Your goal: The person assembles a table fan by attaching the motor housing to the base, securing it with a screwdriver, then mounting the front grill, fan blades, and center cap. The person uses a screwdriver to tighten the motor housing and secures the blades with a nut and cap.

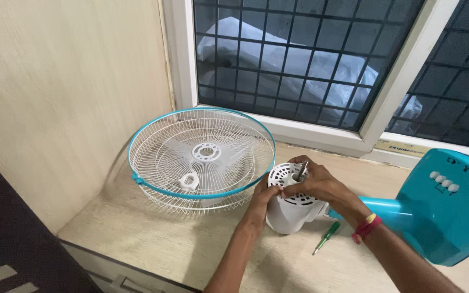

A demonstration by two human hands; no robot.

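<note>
A white fan motor housing lies on the beige counter, joined to a teal neck and base at the right. My left hand grips the housing's left side. My right hand rests on top of the housing, its fingers closed around the thin metal shaft that sticks up from the vented face. A red and yellow band sits on my right wrist.
A white wire fan guard with a teal rim lies to the left, with a small white cap on it. A green-handled screwdriver lies on the counter below the housing. Wall at left, barred window behind.
</note>
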